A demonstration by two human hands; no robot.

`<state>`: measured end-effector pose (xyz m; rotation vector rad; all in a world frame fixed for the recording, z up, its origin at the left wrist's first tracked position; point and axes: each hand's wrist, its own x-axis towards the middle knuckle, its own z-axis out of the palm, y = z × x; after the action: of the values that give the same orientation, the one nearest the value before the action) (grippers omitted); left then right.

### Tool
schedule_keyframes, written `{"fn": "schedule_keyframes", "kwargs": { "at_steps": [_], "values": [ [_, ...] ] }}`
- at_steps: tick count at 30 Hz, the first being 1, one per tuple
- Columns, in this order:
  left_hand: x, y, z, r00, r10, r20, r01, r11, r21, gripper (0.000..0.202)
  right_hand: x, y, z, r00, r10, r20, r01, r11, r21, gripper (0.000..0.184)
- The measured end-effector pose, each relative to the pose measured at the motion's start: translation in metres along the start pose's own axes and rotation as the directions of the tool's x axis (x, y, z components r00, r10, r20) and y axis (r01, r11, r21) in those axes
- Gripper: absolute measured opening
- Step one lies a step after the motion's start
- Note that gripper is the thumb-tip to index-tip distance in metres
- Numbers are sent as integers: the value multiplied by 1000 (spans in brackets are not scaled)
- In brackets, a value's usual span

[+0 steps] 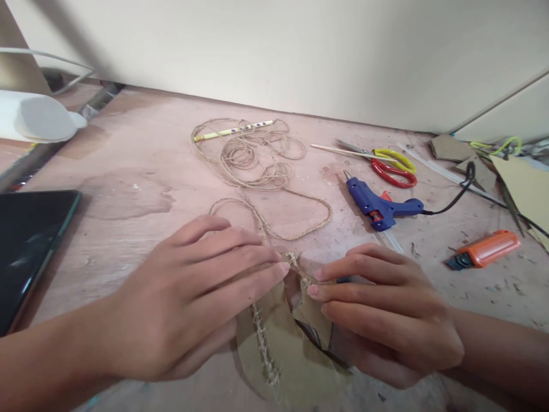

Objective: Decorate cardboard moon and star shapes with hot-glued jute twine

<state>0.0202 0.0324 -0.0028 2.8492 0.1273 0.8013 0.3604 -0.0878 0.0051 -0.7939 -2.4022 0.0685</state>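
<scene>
My left hand (201, 297) and my right hand (386, 309) meet over a brown cardboard piece (283, 349) low in the middle of the view. Both hands have their fingers pressed together on the cardboard and on the jute twine (295, 264) that runs across it. The fingertips nearly touch at the twine. A strip of twine lies along the cardboard's lower part. From the hands the twine leads back to a loose coil (253, 154) farther up the wooden tabletop (141, 149). Much of the cardboard is hidden under my hands.
A blue glue gun (380, 203) with a black cord lies right of centre. Behind it lie red and yellow scissors (392, 166). An orange utility knife (486, 252) and cardboard scraps (521, 183) are at the right. A dark tablet (26, 246) sits at the left, a striped pencil (234, 131) by the coil.
</scene>
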Motion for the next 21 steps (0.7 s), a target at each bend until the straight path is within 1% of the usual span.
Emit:
{"fn": "schedule_keyframes", "kwargs": {
  "at_steps": [4, 8, 11, 13, 15, 18, 21],
  "values": [
    [3, 1, -6, 1000, -25, -12, 25, 1000, -10, 43, 1, -5, 7, 995, 49, -81, -48, 999, 22, 23],
    [6, 3, 5, 993, -99, -65, 95, 994, -61, 43, 2, -5, 8, 997, 39, -74, -37, 999, 23, 22],
    [8, 4, 14, 990, -135, -36, 132, 989, -58, 53, 2, -5, 7, 996, 46, -71, -44, 999, 29, 22],
    [9, 4, 16, 990, -140, -26, 139, 989, -51, 57, 2, -6, 6, 996, 57, -68, -55, 998, 28, 24],
    [8, 3, 16, 989, -147, -20, 146, 988, -46, 57, 2, -6, 6, 996, 56, -72, -54, 998, 32, 25],
    [3, 3, 13, 989, -149, -19, 148, 988, -49, 50, 1, -5, 6, 996, 54, -65, -51, 998, 39, 24],
    [1, 2, 8, 994, -100, -33, 98, 993, -61, 44, 1, -4, 6, 997, 58, -55, -56, 998, 35, 25]
  ]
}}
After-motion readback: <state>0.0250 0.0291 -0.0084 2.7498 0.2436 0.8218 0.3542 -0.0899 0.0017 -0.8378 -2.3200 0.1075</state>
